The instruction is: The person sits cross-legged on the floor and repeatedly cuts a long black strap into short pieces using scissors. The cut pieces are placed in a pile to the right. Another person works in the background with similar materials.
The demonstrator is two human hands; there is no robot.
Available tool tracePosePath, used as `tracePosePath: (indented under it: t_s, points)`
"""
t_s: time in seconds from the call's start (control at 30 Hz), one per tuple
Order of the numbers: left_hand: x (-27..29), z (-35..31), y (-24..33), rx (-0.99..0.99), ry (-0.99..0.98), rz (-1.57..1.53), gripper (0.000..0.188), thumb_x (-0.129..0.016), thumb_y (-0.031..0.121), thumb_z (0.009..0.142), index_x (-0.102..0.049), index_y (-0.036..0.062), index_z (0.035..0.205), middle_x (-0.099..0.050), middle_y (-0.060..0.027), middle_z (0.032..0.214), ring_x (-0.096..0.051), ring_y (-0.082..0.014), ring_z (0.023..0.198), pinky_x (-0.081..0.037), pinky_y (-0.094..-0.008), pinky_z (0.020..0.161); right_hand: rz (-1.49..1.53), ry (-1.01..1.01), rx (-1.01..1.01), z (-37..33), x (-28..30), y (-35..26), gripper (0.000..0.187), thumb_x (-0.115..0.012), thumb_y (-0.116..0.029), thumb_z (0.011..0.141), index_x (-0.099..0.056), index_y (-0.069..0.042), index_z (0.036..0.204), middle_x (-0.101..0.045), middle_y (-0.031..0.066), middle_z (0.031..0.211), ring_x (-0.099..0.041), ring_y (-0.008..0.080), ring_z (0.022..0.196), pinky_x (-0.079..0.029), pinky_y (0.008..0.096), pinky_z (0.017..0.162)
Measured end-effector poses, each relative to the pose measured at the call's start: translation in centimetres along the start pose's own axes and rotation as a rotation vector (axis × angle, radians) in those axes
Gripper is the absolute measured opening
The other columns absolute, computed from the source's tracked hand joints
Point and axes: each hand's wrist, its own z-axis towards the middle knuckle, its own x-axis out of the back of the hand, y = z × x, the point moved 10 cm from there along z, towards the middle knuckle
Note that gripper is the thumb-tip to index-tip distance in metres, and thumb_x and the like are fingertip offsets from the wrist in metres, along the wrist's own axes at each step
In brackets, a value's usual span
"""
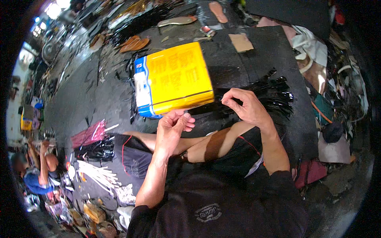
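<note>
A yellow rectangular can [178, 77] with a blue and white end lies on the dark mat in front of my crossed legs. At its near edge is my left hand [173, 126], fingers curled and thumb against them. To the can's right, my right hand [250, 109] pinches thumb and forefinger together. Anything in either pinch is too small to make out. Glossy black strips [274, 95] fan out beyond my right hand, some running toward the can. Beside my left knee lie bundles of pink strips [90, 135], black strips [95, 150] and white strips [97, 174].
Orange-brown sandals [135, 43], a shoe sole [177, 21] and a brown cardboard piece [241, 43] lie beyond the can. Fabric scraps [315, 51] and clutter line the right side. Another person [37, 178] sits at the far left among piled goods.
</note>
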Motion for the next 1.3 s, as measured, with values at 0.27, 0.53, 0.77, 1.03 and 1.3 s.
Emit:
tracePosePath:
  t_s: [0.27, 0.53, 0.77, 1.03, 1.3]
  points:
    - [3.0, -0.7, -2.8, 0.041, 0.095, -0.105, 0.01, -0.069, 0.011, 0.101, -0.07, 0.0034, 0.107, -0.073, -0.0037, 0.092, -0.068, -0.0108, 0.08, -0.054, -0.0255, 0.074, -0.368, 0.189, 0.158, -1.5, -7.7, -4.5, 0.043, -0.083, -0.027, 0.084, -0.068, -0.008, 0.119, -0.059, 0.013, 0.116, -0.059, 0.0344, 0.109, -0.048, 0.0475, 0.096]
    - [1.5, -2.5, 4.9, -0.109, -0.025, -0.157, 0.006, -0.066, 0.009, 0.102, -0.065, 0.0051, 0.107, -0.07, -0.0021, 0.088, -0.066, -0.0098, 0.079, -0.052, -0.0254, 0.073, -0.688, 0.391, 0.179, -1.2, -1.2, 0.2, 0.055, -0.082, -0.004, 0.063, -0.067, -0.007, 0.116, -0.067, 0.0082, 0.108, -0.063, 0.0313, 0.107, -0.045, 0.0474, 0.101]
    - [2.7, -1.5, 7.4, -0.201, 0.002, -0.338, 0.008, -0.068, 0.009, 0.101, -0.064, 0.0054, 0.107, -0.066, -0.0003, 0.087, -0.063, -0.0085, 0.076, -0.051, -0.0231, 0.072, -1.07, 0.627, -0.022, -3.5, 19.6, 11.5, 0.028, -0.077, -0.004, 0.072, -0.067, -0.012, 0.097, -0.07, 0.0083, 0.097, -0.068, 0.0317, 0.101, -0.046, 0.0466, 0.094]
    - [1.4, 0.1, 4.9, -0.137, 0.059, -0.295, 0.008, -0.07, 0.012, 0.101, -0.067, 0.0068, 0.107, -0.071, -0.0026, 0.089, -0.065, -0.0104, 0.076, -0.052, -0.0239, 0.072, -0.998, 0.228, -0.777, -11.2, 22.3, 27.2, 0.079, -0.084, -0.042, 0.083, -0.049, -0.016, 0.149, -0.06, 0.0207, 0.135, -0.061, 0.0416, 0.125, -0.049, 0.0539, 0.104]
    - [-2.2, 0.8, 0.5, -0.027, -0.065, -0.017, 0.015, -0.072, 0.011, 0.1, -0.065, 0.0048, 0.112, -0.076, -0.0104, 0.095, -0.073, -0.016, 0.083, -0.059, -0.028, 0.075, -0.456, 0.434, -0.415, -8.6, 11.4, 16.5, 0.031, -0.08, -0.035, 0.087, -0.076, -0.005, 0.094, -0.071, 0.0165, 0.099, -0.07, 0.0306, 0.096, -0.056, 0.0395, 0.082]
